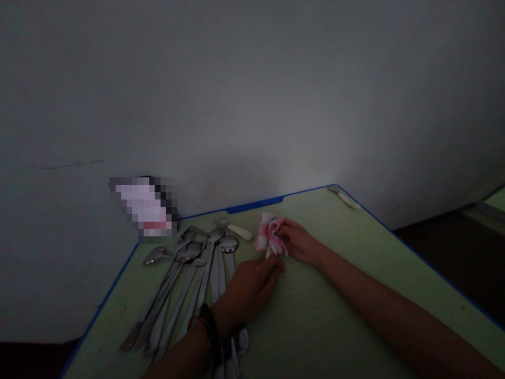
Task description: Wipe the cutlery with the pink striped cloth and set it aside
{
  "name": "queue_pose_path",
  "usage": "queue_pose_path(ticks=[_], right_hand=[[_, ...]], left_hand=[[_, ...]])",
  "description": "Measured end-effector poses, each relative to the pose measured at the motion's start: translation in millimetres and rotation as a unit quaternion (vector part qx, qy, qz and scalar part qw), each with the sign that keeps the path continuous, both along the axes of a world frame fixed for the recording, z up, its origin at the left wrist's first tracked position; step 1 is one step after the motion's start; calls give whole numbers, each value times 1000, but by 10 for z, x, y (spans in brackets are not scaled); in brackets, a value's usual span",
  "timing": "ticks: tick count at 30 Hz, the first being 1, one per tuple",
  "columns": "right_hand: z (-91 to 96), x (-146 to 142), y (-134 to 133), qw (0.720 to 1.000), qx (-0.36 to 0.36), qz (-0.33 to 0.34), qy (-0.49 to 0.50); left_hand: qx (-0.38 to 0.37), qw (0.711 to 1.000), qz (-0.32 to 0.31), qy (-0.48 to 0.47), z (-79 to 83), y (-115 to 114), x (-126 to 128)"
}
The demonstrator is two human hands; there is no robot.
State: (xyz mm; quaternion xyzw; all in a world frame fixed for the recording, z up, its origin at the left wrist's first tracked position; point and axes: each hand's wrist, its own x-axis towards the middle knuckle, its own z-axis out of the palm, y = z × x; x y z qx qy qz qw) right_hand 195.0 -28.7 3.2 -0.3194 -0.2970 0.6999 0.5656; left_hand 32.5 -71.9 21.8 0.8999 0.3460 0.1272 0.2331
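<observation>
My left hand, with a dark bracelet on its wrist, is closed around the cream handle of a piece of cutlery. Its head is hidden inside a pink-and-white cloth, so its kind does not show. My right hand pinches that cloth around the upper end. Just left of the cloth lies a fork with a cream handle. Beside and partly under my left forearm spreads a loose pile of metal spoons and other metal cutlery.
Another cream-handled fork lies at the table's far right corner. A blurred-out, phone-like object leans at the far left corner. The pale green table has a blue edge and stands against a grey wall.
</observation>
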Motion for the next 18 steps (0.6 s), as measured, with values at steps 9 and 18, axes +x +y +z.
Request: queue_pose_path(ticks=[9, 18], right_hand=[[9, 2, -2, 1000, -6, 2, -12], [10, 25, -14, 1000, -2, 2, -21]], left_hand=[[-7, 1000, 1, 4, 6, -4, 13], [3, 1000, 1, 1, 5, 1, 6]])
